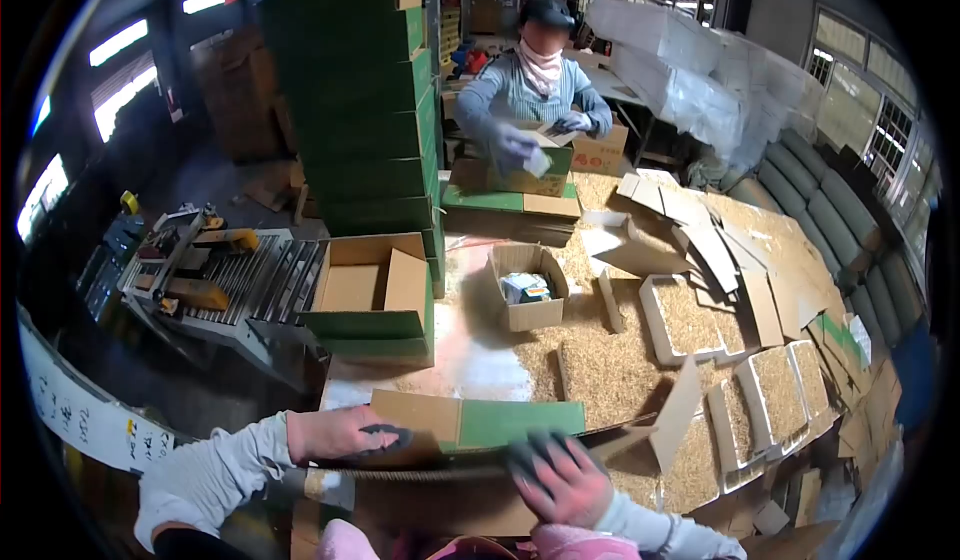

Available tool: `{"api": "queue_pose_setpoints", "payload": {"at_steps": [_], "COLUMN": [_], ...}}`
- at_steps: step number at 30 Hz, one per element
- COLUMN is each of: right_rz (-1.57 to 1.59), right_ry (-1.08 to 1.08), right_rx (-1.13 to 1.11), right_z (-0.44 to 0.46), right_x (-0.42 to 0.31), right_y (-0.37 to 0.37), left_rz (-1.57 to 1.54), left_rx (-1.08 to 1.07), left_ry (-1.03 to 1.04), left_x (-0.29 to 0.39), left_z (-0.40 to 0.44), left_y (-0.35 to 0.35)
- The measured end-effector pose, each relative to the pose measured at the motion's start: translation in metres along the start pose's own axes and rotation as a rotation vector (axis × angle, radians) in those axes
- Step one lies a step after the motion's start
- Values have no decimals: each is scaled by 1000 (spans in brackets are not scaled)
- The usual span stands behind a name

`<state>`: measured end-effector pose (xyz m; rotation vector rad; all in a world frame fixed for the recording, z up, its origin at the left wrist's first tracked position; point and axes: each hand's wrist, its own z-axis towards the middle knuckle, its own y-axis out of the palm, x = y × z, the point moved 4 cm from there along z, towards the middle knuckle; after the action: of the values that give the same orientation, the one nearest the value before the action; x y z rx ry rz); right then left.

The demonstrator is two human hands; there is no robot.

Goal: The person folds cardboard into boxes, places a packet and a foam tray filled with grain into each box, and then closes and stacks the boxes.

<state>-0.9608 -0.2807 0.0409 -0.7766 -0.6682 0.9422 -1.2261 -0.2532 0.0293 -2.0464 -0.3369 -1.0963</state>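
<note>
Close in front of my body is a cardboard box (410, 415) with a green panel, its near wall edge running between my hands. My left hand (345, 434), with dark-tipped fingers, grips the box at its left end. My right hand (565, 482) is over the right end, its dark-covered fingers spread and smeared by motion. Whether it touches the cardboard I cannot tell. The inside of this box is mostly hidden. Beyond it stands a small open carton (533, 315) with white-and-green packets (527, 288) inside.
Stacked green boxes (365, 150) rise at the left behind an open green box (370, 295). Trays of straw-coloured filling (685, 320) and loose cardboard pieces (700, 245) cover the right side. A co-worker (540, 90) across the table holds a pale item (538, 164). A roller conveyor (240, 280) stands left.
</note>
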Motion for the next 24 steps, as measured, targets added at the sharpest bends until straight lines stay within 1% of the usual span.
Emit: {"api": "queue_pose_setpoints", "payload": {"at_steps": [1,3,4,5,6,7,8,9,10,11,12,13,14,16,17,18,19,20,21,23,24], "right_rz": [80,258,375,573,698,574,720,601,685,587,1114,1612,1786,1719,944,811,668,459,449,642,563], "right_ry": [-14,-56,-63,-157,-175,-70,-206,-133,-33,-31,111,245,383,471,456,611,761,1029,1270,1245,1217], "right_rx": [8,-132,-82,-89,-183,-216,-177,-471,-564,-770,-520,-203,-161,112,-123,0,131,130,-42,117,159], "right_z": [-19,-41,-35,-29,-11,-17,-5,-13,-36,-31,-29,-34,-44,-73,-73,-72,-67,-77,-83,-79,-76], "right_x": [-7,17,40,60,76,71,68,52,36,34,50,69,82,78,67,71,74,89,91,86,87], "right_y": [-3,-6,-12,-9,-18,29,52,96,151,141,121,98,57,40,33,37,51,83,100,108,103], "left_rz": [91,414,568,729,989,1224,777,795,746,714,717,719,717,569,494,260,186,-31,-45,-148,-180], "left_rx": [47,341,374,389,570,751,533,394,254,135,36,-57,-51,-128,-157,-217,-250,-295,-122,314,530], "left_ry": [-56,-172,-234,-277,-92,141,504,700,693,680,633,576,640,560,517,495,296,201,264,350,390], "left_x": [3,36,25,12,16,22,28,48,44,27,-2,-28,-37,-37,-35,-32,-27,0,21,14,10], "left_z": [1,5,5,12,29,46,74,95,123,150,170,184,192,194,195,200,198,199,191,167,152], "left_y": [-5,-40,-60,-74,-64,-50,-36,-13,13,37,57,76,76,70,68,64,48,20,-21,-92,-127]}}
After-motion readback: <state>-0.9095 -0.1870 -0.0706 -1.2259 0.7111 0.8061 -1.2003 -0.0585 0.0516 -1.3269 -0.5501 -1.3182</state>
